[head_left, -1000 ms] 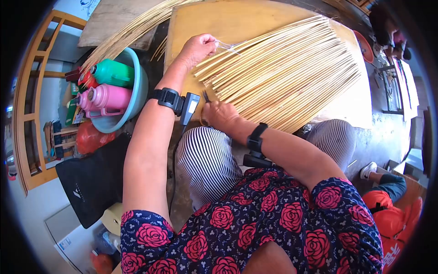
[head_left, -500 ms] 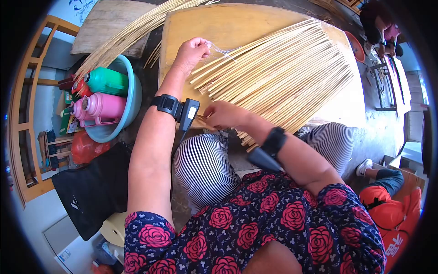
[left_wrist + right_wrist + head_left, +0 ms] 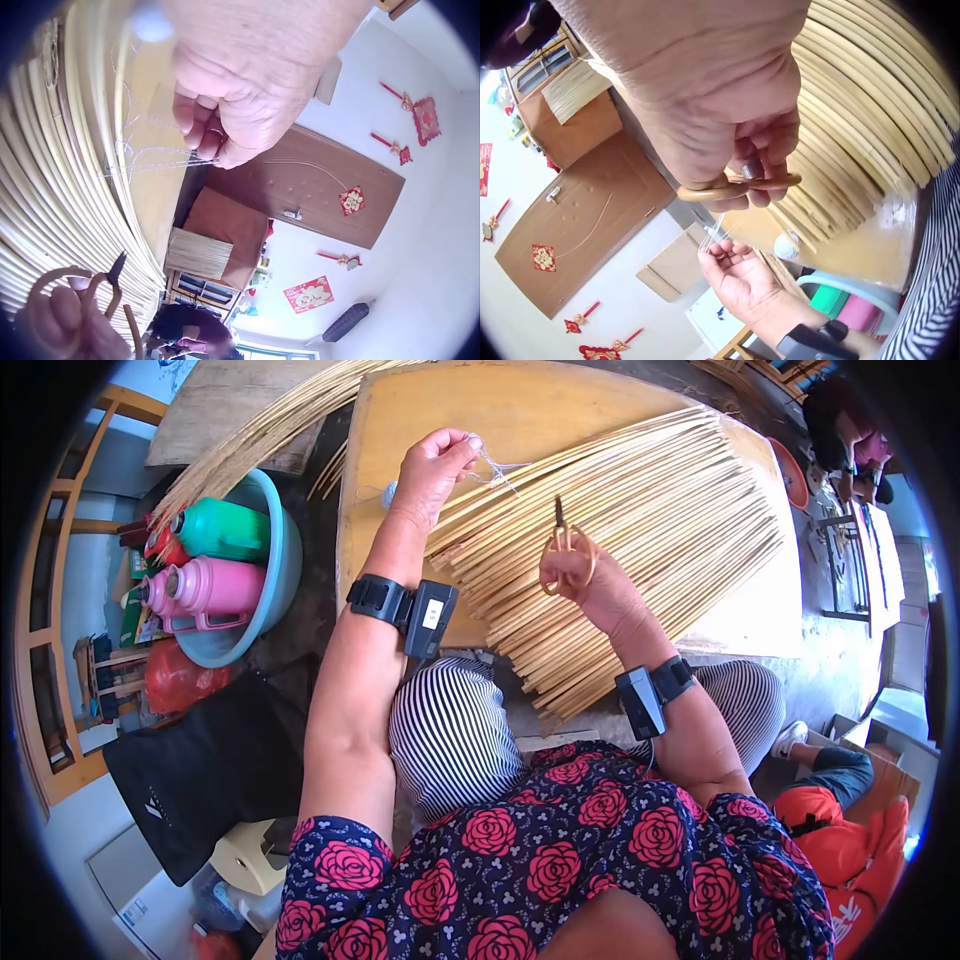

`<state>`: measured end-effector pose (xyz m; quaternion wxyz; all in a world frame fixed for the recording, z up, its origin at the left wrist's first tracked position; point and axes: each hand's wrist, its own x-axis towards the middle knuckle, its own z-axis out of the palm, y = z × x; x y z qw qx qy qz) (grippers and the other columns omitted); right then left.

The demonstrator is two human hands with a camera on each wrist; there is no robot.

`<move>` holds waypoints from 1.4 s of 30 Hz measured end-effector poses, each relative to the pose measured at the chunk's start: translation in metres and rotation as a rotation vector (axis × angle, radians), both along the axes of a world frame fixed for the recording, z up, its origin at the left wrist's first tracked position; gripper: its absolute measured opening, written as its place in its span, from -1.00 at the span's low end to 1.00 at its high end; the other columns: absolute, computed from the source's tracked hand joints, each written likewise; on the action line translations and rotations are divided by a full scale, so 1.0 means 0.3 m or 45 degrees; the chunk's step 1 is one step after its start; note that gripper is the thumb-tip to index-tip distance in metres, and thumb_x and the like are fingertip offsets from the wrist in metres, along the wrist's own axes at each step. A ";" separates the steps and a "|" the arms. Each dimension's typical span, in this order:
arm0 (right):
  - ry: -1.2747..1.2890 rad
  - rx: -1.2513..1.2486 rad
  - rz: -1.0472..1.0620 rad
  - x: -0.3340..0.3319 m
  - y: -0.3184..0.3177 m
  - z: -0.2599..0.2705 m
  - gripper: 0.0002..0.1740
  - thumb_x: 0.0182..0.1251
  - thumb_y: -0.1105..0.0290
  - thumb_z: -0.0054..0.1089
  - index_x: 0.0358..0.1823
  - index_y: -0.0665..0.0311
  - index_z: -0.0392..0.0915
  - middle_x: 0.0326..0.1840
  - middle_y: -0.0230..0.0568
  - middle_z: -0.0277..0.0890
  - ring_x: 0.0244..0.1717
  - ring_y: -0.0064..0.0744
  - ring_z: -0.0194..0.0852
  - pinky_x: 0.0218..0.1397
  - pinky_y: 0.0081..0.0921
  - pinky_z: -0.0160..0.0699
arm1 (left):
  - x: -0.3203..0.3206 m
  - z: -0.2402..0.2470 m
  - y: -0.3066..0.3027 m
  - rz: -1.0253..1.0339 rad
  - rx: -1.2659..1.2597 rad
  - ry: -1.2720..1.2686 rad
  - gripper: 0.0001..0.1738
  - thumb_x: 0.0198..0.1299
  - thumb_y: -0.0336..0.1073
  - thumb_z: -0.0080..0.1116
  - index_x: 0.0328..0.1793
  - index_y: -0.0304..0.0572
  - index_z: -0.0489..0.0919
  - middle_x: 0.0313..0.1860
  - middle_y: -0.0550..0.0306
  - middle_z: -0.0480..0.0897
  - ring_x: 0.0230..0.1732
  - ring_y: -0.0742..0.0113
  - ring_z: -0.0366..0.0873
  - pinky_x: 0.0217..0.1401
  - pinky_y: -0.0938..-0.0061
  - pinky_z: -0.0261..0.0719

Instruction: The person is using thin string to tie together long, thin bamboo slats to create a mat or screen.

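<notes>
My left hand (image 3: 432,472) is raised over the wooden table and pinches thin pale threads (image 3: 496,470) between thumb and forefinger. Strands trail from those fingertips across the edge of a wide row of straw-coloured stalks (image 3: 620,540), as the left wrist view also shows. My right hand (image 3: 592,582) holds scissors (image 3: 560,528) with tan loop handles, their dark blades pointing away from me, above the stalks. Some fingers go through the handle loops (image 3: 90,296) in the left wrist view. Part of a pale ball of thread (image 3: 389,494) shows behind my left wrist.
Bare tabletop (image 3: 450,405) shows beyond the stalks. To the left stands a blue basin (image 3: 290,580) with green and pink flasks. A bundle of long stalks (image 3: 260,445) leans above it. Someone in red (image 3: 825,805) sits at right, and another person (image 3: 850,435) is farther off.
My right hand has brought the scissors up from the table's near edge, forward and to the right over the stalks. The left hand keeps its pinch on the threads, with only a small shift.
</notes>
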<state>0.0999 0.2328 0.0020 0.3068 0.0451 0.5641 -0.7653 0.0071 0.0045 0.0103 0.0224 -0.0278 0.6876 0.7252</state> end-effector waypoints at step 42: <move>-0.308 -0.502 -0.171 -0.099 -0.119 -0.032 -0.49 0.28 -0.18 0.10 -0.22 0.16 0.40 -0.56 -0.37 0.37 -0.62 -0.58 0.29 -0.56 -0.67 0.34 | 0.024 0.021 0.067 0.032 0.049 0.113 -0.74 0.11 -0.22 0.35 -0.16 -0.22 0.65 -0.37 0.37 0.59 -0.37 0.66 0.40 -0.31 0.71 0.35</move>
